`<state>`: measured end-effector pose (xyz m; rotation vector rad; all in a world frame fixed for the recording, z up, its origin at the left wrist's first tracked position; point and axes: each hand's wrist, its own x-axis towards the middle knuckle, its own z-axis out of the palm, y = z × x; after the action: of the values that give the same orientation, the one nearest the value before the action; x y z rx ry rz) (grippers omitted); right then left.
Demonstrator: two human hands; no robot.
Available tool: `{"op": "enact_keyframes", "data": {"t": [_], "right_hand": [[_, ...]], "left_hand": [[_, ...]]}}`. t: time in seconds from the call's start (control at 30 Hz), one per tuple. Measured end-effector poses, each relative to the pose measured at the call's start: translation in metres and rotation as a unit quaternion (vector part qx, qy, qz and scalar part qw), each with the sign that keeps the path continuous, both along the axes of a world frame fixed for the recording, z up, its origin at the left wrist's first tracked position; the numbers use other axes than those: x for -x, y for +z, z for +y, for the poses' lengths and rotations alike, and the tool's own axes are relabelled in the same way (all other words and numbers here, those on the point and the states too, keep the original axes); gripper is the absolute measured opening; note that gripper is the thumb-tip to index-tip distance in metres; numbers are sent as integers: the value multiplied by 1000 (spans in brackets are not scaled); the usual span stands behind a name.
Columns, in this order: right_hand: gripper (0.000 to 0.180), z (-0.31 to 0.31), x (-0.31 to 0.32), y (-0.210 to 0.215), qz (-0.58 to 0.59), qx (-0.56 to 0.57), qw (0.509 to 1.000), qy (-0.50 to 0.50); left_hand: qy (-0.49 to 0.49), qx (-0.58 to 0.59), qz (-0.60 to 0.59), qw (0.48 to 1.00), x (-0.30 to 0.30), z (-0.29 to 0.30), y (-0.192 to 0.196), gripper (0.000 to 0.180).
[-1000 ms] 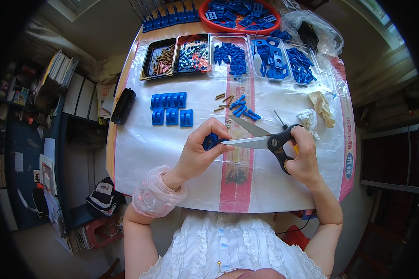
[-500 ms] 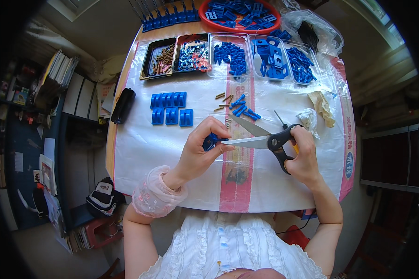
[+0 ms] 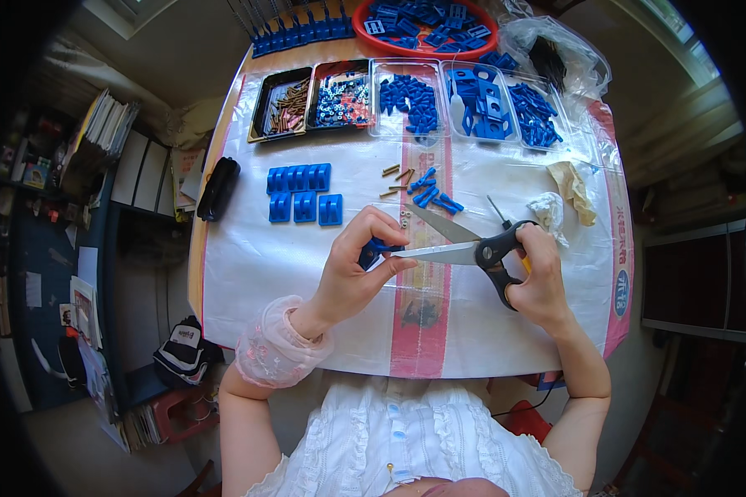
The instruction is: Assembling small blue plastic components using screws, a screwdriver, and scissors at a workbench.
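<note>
My left hand [image 3: 358, 255] is closed around a blue plastic piece [image 3: 371, 251], mostly hidden by the fingers. In my right hand [image 3: 540, 277] are the black handles of a pair of scissors [image 3: 493, 251], its blades spread apart. The lower blade's tip touches or nearly touches the blue piece at my left fingertips. Just beyond lie a few small silvery nuts [image 3: 405, 217], several brass-coloured screws [image 3: 394, 180] and some blue plastic plugs [image 3: 427, 192]. A screwdriver [image 3: 499, 210] lies partly hidden behind the scissors.
Blue brackets [image 3: 304, 207] stand in two rows at left, near a black case [image 3: 219, 189]. Along the back are trays of screws [image 3: 288, 106], nuts [image 3: 342, 99] and blue parts [image 3: 409, 101], plus a red basin [image 3: 357, 25]. Crumpled paper [image 3: 574, 193] lies at right.
Hardly anything differs. The whole view has shifted very slightly; both hands, the blue piece and the spread scissors keep the same pose.
</note>
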<state>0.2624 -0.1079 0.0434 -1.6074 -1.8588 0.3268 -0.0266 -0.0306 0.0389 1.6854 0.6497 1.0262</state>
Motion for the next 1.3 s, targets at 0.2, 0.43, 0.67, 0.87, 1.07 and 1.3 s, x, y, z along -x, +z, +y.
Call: {"op": "enact_keyframes", "data": {"t": [0.2, 0.43, 0.67, 0.87, 1.07, 1.3], "right_hand": [[42, 0, 0, 1, 0, 3, 1000, 0], [42, -1, 3, 2, 17, -15, 1000, -18], [41, -2, -8, 2, 75, -7, 993, -89], [38, -1, -7, 2, 55, -21, 995, -82], [40, 1, -17, 10, 61, -46, 991, -114], [46, -2, -54, 45, 22, -130, 968, -212]], "left_hand": [[-8, -23, 7, 1000, 2, 0, 0, 27], [-19, 45, 15, 999, 0, 2, 2, 37], [-13, 177, 4, 984, 4, 5, 0, 35], [-31, 266, -66, 961, 3, 8, -1, 17], [-71, 354, -171, 917, 7, 16, -8, 15], [-66, 474, -234, 846, 4, 19, -5, 25]]}}
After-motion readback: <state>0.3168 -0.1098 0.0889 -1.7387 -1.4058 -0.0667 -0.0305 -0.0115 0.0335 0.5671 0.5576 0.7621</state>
